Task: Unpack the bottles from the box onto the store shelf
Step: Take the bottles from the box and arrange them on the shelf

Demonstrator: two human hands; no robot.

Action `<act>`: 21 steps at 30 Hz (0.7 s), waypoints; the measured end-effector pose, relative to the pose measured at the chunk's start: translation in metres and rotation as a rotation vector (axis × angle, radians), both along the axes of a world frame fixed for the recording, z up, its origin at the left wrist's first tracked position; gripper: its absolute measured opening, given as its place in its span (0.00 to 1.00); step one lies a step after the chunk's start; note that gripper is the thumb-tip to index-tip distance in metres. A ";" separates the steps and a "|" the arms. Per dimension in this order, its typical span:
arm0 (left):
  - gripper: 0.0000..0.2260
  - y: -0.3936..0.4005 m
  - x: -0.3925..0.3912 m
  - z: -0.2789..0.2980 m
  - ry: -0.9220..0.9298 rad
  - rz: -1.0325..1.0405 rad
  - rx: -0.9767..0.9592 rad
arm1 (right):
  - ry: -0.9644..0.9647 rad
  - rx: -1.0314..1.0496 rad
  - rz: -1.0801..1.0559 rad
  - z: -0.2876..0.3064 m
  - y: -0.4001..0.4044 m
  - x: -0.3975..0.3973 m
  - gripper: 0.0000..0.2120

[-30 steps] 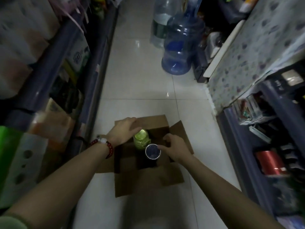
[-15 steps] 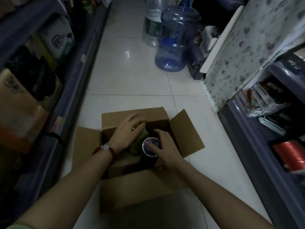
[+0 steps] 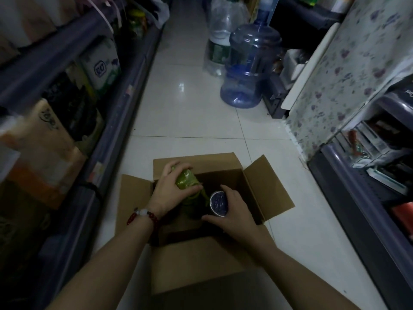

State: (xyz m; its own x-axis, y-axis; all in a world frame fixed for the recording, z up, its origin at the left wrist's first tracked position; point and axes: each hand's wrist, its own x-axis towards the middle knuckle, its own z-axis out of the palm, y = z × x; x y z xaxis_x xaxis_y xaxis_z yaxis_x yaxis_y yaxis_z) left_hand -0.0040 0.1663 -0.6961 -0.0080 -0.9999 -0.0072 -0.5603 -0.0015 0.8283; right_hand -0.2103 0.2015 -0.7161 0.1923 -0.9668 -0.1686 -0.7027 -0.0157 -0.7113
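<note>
Our left hand (image 3: 168,190) grips the green plastic bottle (image 3: 187,180) inside the open brown cardboard box (image 3: 266,186); our right hand (image 3: 234,209) curls round the dark round-lidded bottle (image 3: 218,202).

The box (image 3: 196,162) I reach into is plain brown cardboard, matt and smooth. My left hand (image 3: 166,192) grips a green bottle (image 3: 186,181) of shiny plastic; my right hand (image 3: 234,211) holds a can (image 3: 218,202) with a bright metal rim. The floor tiles (image 3: 185,113) are glossy white. The big jug (image 3: 250,68) is clear blue plastic. My bracelet (image 3: 143,214) has glossy red beads.
</note>
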 end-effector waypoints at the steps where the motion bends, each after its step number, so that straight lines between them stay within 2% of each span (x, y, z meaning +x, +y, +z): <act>1: 0.25 0.001 -0.002 0.000 0.001 0.019 -0.004 | -0.010 -0.004 -0.009 -0.001 0.001 0.001 0.46; 11: 0.35 0.008 -0.024 -0.001 0.145 0.166 0.037 | -0.125 -0.069 -0.269 0.004 0.001 -0.007 0.35; 16: 0.33 0.004 -0.031 0.006 0.046 0.074 0.061 | -0.107 -0.140 -0.321 0.020 -0.009 -0.014 0.33; 21: 0.32 0.002 -0.032 0.037 0.034 0.103 0.125 | -0.147 -0.139 -0.321 0.063 -0.020 -0.021 0.33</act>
